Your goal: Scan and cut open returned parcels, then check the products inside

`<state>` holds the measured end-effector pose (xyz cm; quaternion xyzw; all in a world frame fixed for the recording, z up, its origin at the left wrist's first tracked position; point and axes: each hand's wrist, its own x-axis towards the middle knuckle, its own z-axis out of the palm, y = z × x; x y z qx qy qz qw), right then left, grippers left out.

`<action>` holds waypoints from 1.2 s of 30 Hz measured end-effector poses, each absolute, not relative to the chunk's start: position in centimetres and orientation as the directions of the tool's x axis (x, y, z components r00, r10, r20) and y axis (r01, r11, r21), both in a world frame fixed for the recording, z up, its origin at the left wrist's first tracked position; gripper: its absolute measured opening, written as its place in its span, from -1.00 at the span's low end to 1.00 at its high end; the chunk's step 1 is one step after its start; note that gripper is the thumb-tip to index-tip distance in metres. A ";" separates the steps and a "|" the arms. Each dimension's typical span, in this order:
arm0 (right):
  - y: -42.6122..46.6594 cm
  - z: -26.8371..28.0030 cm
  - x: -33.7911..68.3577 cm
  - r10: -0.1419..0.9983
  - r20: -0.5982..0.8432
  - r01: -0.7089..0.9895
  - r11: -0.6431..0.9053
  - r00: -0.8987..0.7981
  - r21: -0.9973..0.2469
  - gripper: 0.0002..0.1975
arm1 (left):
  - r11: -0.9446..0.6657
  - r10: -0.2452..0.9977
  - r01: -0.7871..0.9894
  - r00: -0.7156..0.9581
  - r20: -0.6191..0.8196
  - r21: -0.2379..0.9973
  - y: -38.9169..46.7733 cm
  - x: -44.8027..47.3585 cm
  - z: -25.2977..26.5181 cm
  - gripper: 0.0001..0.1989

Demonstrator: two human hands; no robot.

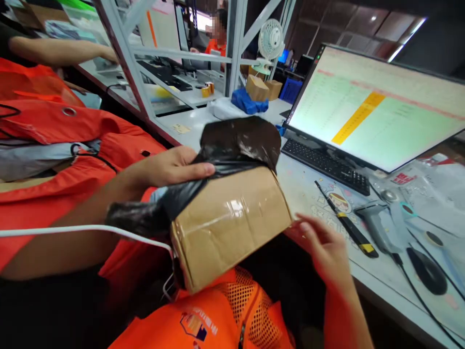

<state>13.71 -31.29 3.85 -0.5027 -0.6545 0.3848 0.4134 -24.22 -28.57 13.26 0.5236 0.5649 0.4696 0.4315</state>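
A brown cardboard box, glossy with clear tape, is held tilted above my lap. Black plastic wrapping is bunched over its far side and trails off to the left. My left hand grips the box's upper left part through this plastic, thumb on top; its other fingers are hidden. By the box's right corner is my right hand, slightly blurred, with bent fingers that look apart. Its fingertips are at the corner, but I cannot tell whether they press on it.
On the desk to the right are a monitor, a keyboard, a utility knife, a barcode scanner and a mouse. A white cable crosses at left. Behind a metal frame, a co-worker's arm reaches over another desk.
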 end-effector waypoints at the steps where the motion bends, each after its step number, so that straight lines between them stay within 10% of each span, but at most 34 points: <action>1: -31.3 4.0 13.5 0.975 0.214 0.322 0.222 -0.062 -0.920 -0.66 | 0.077 0.993 0.215 0.074 -0.095 0.974 -28.8 -23.8 13.1 -0.79; 9: -31.0 2.9 8.4 0.932 0.304 0.407 0.360 -0.197 -0.839 -0.17 | 0.013 0.944 0.462 0.286 -0.163 0.887 -32.9 -24.0 10.6 -0.81; 15: -38.0 -0.8 6.7 0.955 0.244 0.406 0.293 -0.169 -0.866 -0.35 | -0.382 0.887 0.628 0.456 0.077 0.678 -32.9 -26.9 6.3 -0.69; 21: -37.1 -7.0 5.6 0.956 0.202 0.656 0.293 -0.212 -0.696 -0.50 | -0.320 0.919 0.709 0.393 0.025 0.628 -29.2 -23.8 -2.5 -0.63; 29: -34.9 -6.9 1.8 0.683 0.696 0.540 0.680 -0.222 -0.496 -0.82 | -0.372 0.865 0.688 0.501 -0.038 0.623 -25.7 -22.2 -3.9 -0.54; 36: -34.8 -9.6 -3.7 0.671 0.364 0.580 0.742 -0.646 -0.336 -0.48 | -0.221 0.828 0.579 0.537 -0.163 0.785 -23.7 -23.4 -5.8 -0.54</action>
